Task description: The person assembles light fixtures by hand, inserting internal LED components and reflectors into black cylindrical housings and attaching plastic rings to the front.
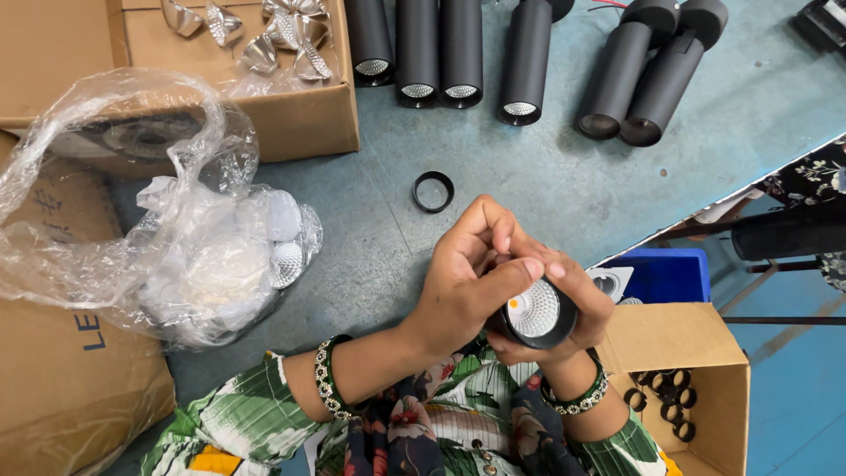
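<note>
Hands come first at the tabletop's near edge, the left hand [463,282] and right hand [564,308] both clasped around a short black cylindrical lamp [536,314] showing its faceted silvery reflector, beyond it a loose black ring [434,191], then black lamp tubes [458,53] along the far edge.

Loose ring [433,191] on the bench [546,176] just beyond the hands, row of lamp housings [458,53] behind it, plastic bag [167,229] left, box of rings [696,379] right.
</note>
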